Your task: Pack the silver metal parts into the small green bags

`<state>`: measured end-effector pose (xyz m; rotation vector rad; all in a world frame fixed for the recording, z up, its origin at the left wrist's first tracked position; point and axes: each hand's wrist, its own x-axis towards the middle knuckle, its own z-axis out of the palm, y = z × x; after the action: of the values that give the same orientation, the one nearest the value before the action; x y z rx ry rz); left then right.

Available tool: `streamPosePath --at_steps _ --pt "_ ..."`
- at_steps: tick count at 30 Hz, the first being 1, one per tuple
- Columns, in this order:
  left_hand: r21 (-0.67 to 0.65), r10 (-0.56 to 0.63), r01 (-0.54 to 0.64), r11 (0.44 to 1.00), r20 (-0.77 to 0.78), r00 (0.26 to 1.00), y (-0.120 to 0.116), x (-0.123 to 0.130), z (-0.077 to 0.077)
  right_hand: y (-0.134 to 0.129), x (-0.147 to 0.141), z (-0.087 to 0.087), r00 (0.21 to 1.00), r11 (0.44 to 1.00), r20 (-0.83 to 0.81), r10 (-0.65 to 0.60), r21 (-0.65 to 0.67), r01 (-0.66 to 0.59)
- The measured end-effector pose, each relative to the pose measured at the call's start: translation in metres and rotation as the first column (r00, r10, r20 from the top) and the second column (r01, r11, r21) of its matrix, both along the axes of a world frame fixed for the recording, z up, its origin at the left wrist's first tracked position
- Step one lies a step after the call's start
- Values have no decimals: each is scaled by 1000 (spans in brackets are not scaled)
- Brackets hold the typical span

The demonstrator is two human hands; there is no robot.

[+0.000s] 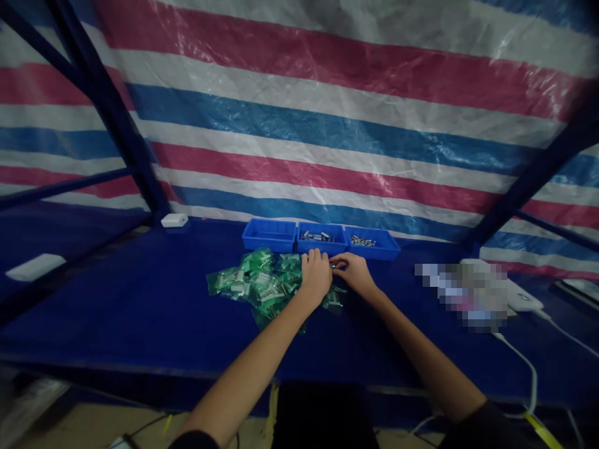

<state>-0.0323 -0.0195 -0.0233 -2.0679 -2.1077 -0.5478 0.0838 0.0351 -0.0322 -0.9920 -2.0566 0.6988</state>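
A pile of small green plastic bags (269,284) with silvery metal parts inside lies on the blue table. My left hand (317,272) is at the pile's right side, its fingers together and bent down; what they hold, if anything, is hidden. Close beside it, my right hand (353,272) pinches a small dark, shiny piece (334,265) between thumb and forefinger. Just behind the hands stand three blue bins: the left bin (270,234) shows no parts, while the middle bin (322,237) and the right bin (372,242) hold small metal parts.
On the blue table (154,312), a white box (175,220) sits at the back left and another white object (36,267) at far left. A white device (519,294) with cables lies right, beside a blurred-out item (468,296). Dark posts and a striped sheet (304,125) stand behind.
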Motion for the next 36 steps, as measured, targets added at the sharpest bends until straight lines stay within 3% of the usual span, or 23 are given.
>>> streamPosePath --at_steps 5,9,14,19,26,33,36 --pt "-12 22 -22 1000 62 998 2 -3 4 2 2 3 999 999 -45 21 -34 -23" --pt "59 10 -25 998 235 972 2 -6 13 3 1 8 983 999 -180 -42 -41 35" --pt "151 -28 -39 988 419 908 1 -5 18 -5 -7 17 874 938 -470 -124 -342 -51" --pt "181 -10 -93 979 500 866 5 -8 15 -14 -14 19 863 832 -470 -187 -542 -115" --pt "157 -15 -97 983 591 806 11 -14 15 -18 -21 25 794 758 -569 -215 -610 -231" --pt "135 -51 -91 987 788 614 23 -10 12 -2 -15 28 754 737 -611 -243 -621 -265" --pt "183 -95 -94 979 807 582 24 -8 14 2 -13 30 733 717 -628 -261 -635 -288"
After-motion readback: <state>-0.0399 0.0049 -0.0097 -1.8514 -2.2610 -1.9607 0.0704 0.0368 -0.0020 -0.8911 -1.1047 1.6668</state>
